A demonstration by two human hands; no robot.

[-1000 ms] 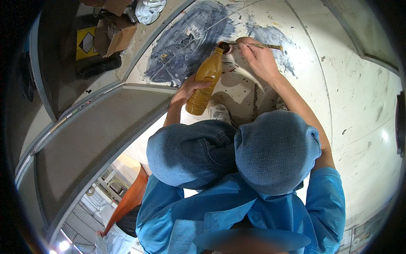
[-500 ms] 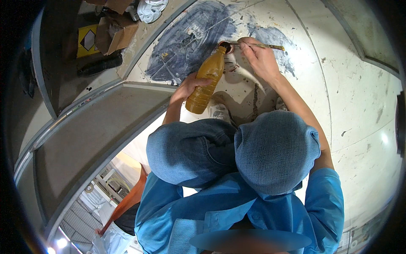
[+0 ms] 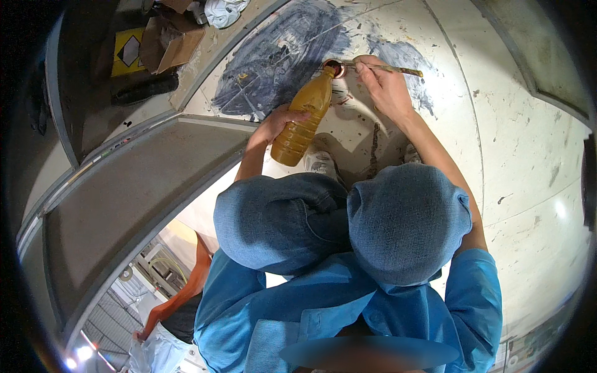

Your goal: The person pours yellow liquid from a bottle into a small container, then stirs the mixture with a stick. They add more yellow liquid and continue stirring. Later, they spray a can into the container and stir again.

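My left hand (image 3: 280, 123) is wrapped round the lower part of a plastic bottle (image 3: 303, 124) of yellow-brown liquid. The bottle is tilted, its neck up and away from me. Its mouth meets the rim of a small round container (image 3: 337, 67) with a dark red inside. Between the fingers of my right hand (image 3: 382, 84) is a thin stick (image 3: 401, 69), with yellowish stains on its outer end. The stick lies nearly level and points at the small container; whether its inner tip is inside I cannot tell.
Dark blue-grey smears (image 3: 280, 56) cover part of the whitish floor (image 3: 528, 180). A grey-framed panel (image 3: 149, 168) runs along my left. Beyond it are an open cardboard box (image 3: 174, 46), a yellow package (image 3: 129, 53) and a white plastic bag (image 3: 224, 12). My shoes stand close below the bottle.
The stick has shifted slightly to the right and lower at its outer end. Both hands keep their grip, and the bottle stays tilted at the container with hardly any movement.
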